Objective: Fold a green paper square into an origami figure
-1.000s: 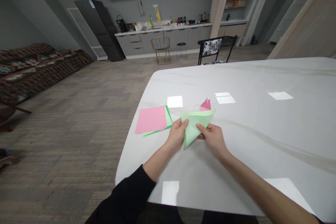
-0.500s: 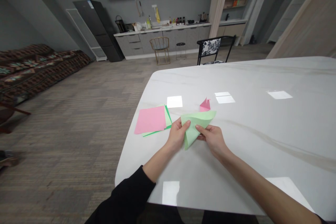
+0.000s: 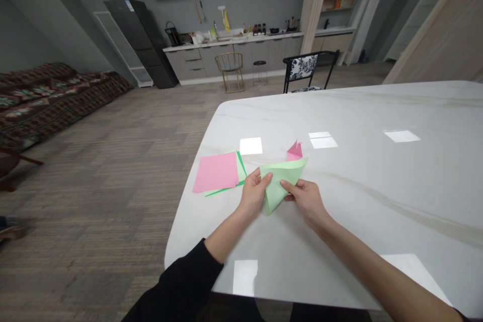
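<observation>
Green paper (image 3: 274, 192) is finger-pinched by left hand (image 3: 253, 195) and right hand (image 3: 308, 200), likely to steady the fold; paper stack (image 3: 216, 172) is laid near left edge of tabletop (image 3: 377, 161)

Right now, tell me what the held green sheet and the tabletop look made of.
Held green sheet: probably matte paper; it looks thin, flexible and without shine. Tabletop: glossy stone or imitation, judging by faint veins and bright reflections.

Left hand (image 3: 253, 193) pinching, thumb (image 3: 267, 179) on top; right hand (image 3: 306, 200) just beside it, same pinch; forearms (image 3: 225, 235) angled in behind them.
</observation>
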### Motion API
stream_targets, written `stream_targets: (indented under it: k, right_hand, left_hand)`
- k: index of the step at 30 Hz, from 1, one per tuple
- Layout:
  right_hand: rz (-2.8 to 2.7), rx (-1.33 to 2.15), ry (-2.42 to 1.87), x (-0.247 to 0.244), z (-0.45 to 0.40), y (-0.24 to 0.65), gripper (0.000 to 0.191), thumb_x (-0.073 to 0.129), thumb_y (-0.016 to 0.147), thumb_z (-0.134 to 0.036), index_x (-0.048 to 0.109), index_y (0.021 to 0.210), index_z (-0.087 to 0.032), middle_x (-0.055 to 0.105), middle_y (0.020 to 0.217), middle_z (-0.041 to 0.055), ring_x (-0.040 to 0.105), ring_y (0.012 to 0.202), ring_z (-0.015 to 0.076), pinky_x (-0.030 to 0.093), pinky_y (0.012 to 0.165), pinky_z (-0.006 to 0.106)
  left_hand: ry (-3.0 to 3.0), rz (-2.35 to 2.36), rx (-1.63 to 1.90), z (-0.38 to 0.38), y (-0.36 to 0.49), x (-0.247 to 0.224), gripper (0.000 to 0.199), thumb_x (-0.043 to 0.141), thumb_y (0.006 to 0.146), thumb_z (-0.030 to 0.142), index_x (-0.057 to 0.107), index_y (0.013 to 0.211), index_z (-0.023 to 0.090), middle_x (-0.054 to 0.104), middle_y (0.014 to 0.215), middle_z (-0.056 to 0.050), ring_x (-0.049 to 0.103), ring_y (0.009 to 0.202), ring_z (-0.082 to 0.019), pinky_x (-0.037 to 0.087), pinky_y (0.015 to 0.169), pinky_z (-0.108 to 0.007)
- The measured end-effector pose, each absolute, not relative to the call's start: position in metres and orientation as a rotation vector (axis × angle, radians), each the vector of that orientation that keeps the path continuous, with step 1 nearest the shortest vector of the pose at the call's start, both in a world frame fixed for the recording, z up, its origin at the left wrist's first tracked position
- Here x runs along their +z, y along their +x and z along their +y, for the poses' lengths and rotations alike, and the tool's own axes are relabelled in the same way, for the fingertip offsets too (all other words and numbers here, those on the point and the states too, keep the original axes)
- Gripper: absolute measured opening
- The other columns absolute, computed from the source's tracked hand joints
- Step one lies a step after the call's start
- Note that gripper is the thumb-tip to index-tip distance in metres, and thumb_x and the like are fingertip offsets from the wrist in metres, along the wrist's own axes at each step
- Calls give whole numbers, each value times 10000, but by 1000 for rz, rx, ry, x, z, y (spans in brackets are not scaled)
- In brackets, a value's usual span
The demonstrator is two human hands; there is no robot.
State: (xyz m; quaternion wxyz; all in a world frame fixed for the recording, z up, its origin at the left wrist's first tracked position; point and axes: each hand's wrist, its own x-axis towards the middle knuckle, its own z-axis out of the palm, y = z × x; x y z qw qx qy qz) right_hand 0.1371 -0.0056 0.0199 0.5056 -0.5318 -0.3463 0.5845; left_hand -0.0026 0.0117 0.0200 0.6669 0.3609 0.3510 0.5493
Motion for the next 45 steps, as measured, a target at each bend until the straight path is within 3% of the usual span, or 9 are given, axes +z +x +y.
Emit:
stream_targets:
  k: [10,17,22,26,32,38,41,43,45]
  right_hand:
    - [-960,1311,-1317,18,-6,139,349,805,663,-448,728,763,-122,687,676,42,546,578,136,463,552,268]
    - [-1018,1513,-1073,24,-7,139,373,727,764,-484,750,927,-149,743,913,71,669,844,215,556,799,353]
    - [-936,1578,-1038,29,-9,137,377,771,726,-451,753,957,-154,749,951,74,683,873,229,571,829,394]
    - [-864,1537,-1129,27,-8,137,363,809,672,-448,755,849,-136,752,882,79,687,824,225,581,783,375]
    - [-940,1429,-1216,16,-6,138,367,792,677,-472,757,815,-134,738,804,77,634,681,169,519,579,266]
    - [-1044,1442,-1242,21,-7,137,387,720,742,-506,716,875,-142,721,841,82,627,689,187,510,581,293]
    - [-1249,1063,-1272,26,-5,142,465,704,770,-462,621,1132,-183,669,1145,119,638,959,263,539,721,372]
    - [-1417,582,-1291,28,-2,149,555,718,772,-410,531,1255,-211,557,1334,142,534,1189,303,485,900,450]
    - [-1654,267,-1259,29,1,155,417,699,807,-371,574,1173,-217,570,1309,139,492,1236,310,387,1006,493]
  left_hand:
    - [788,809,1222,8,0,20,414,744,765,414,644,1052,132,748,926,-112,696,721,-206,540,663,-298]
    - [723,942,1269,13,-5,19,419,756,727,445,667,993,134,743,908,-108,692,734,-204,535,689,-297]
    - [740,911,1281,13,-5,21,485,749,735,424,608,1120,164,732,951,-90,684,748,-194,537,686,-292]
    - [791,860,1263,11,-5,27,601,737,749,409,493,1268,228,722,961,-60,674,724,-182,524,653,-279]
    - [889,773,1334,8,-5,32,397,699,804,372,500,1122,243,667,1164,-73,667,847,-176,509,722,-264]
    - [942,841,1259,12,-9,27,406,679,809,431,473,1103,241,656,783,9,571,557,-120,441,545,-221]
    - [997,921,1156,20,-21,26,398,671,799,439,502,1094,231,579,660,40,516,508,-118,386,505,-213]
    - [1131,989,1037,24,-30,28,346,667,803,423,563,1059,217,506,603,56,456,491,-106,330,496,-206]
    - [1298,1045,968,26,-36,32,273,674,803,387,625,995,199,411,567,68,358,492,-93,269,497,-207]
